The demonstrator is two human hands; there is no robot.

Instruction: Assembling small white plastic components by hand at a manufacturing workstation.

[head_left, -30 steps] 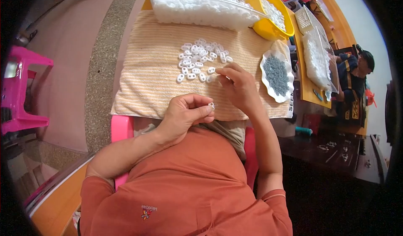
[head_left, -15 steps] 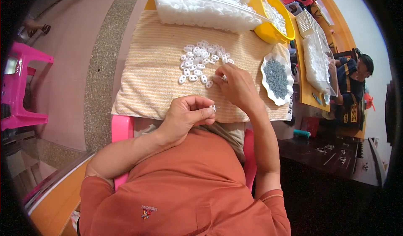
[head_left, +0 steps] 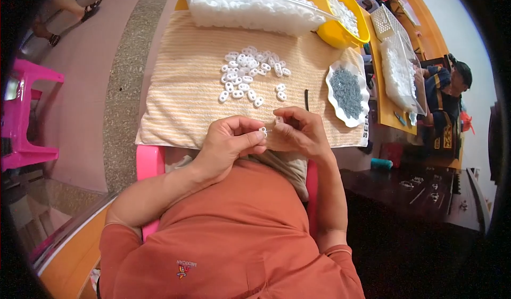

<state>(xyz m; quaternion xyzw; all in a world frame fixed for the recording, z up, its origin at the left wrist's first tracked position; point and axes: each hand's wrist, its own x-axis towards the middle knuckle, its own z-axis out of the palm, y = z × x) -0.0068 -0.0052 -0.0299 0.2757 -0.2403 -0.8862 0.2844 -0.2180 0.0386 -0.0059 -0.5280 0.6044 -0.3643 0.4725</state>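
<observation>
Close to the towel's near edge, my left hand (head_left: 226,142) pinches a small white plastic piece (head_left: 263,131) between thumb and forefinger; a thin pin seems to stick out of it to the right. Just beside it, my right hand (head_left: 304,133) is closed on a white two-hole oval piece (head_left: 279,120), partly hidden by the fingers. The two hands nearly meet. Beyond them a loose heap of white two-hole oval pieces (head_left: 242,67) lies on the striped towel (head_left: 181,86). Two more oval pieces (head_left: 281,91) lie apart, right of the heap.
A white scalloped dish (head_left: 331,86) of small grey pieces sits at the right, by a short black stick (head_left: 306,100). At the back stand a clear bin (head_left: 239,17) and a yellow basin (head_left: 332,35), both holding white pieces. A co-worker (head_left: 444,91) sits far right.
My right hand has come back from the heap toward my left hand, now with a white oval piece in its fingers. The black stick has come into sight. My left hand keeps its pinch.
</observation>
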